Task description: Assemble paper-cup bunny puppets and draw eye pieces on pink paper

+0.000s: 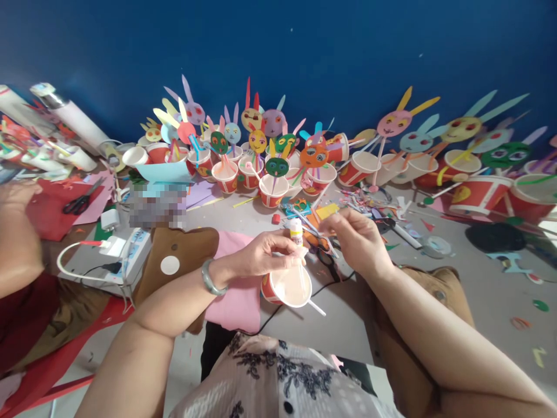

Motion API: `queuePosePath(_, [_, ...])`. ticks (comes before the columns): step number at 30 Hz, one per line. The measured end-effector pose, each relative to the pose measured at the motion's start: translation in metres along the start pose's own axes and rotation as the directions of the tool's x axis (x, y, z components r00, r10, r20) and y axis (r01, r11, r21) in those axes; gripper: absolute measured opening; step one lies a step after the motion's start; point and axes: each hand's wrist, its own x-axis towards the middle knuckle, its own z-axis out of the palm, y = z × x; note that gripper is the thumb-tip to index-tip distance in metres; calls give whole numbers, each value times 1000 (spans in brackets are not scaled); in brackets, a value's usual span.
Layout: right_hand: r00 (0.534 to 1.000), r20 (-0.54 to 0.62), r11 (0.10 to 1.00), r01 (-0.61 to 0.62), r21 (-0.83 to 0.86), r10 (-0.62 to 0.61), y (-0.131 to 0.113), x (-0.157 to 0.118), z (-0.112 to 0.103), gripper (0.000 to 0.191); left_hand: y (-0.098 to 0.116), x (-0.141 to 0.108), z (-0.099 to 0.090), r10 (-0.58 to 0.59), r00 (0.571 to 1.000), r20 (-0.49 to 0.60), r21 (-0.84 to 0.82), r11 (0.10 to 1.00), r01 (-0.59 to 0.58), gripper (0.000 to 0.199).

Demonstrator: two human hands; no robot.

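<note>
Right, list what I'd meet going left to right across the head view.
Flat red sheet, round white disc, flat pink sheet, red-and-white paper cup, the person's right hand, black oval object, small green disc at far right.

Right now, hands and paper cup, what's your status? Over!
Left hand: pinching something pale at paper cup. Right hand: right of cup, grip unclear. Glue stick close beyond cup.

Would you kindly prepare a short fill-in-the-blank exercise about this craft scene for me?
1. The bangle circles the person's ____ wrist.
2. The large sheet just left of the nearest paper cup is coloured ____.
3. The disc on the brown fabric is coloured ____.
4. The wall behind the rabbit-eared figures is coloured ____.

Missing words: left; pink; white; blue.
</note>
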Motion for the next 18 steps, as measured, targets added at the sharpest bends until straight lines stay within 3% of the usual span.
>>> queuePosePath(1, [998,65,1000,-8,15,7,-1,-1,1,24,0,0,0,-9,1000,-6,-14,1000,9,24])
queuePosePath(3, [983,183,998,-38,43,30,-3,-4,4,57,1,0,1,-22,1000,-15,-37,999,21,24])
queuePosePath(4, [973,228,998,-54,28,46,-3,-5,5,59,1,0,1,-26,1000,-14,-40,999,26,24])
queuePosePath(8, [934,336,989,-83,-122,120,-1,-7,9,36,2,0,3,-78,997,-2,-17,997,78,28])
queuePosePath(13, [929,326,984,-175,-30,175,0,-9,16,29,2,0,4,-98,995,31,-12,995,99,27])
queuePosePath(18, [928,312,972,-229,51,202,7,-14,25,40,5,1,5,-97,995,-13,-42,994,97,28])
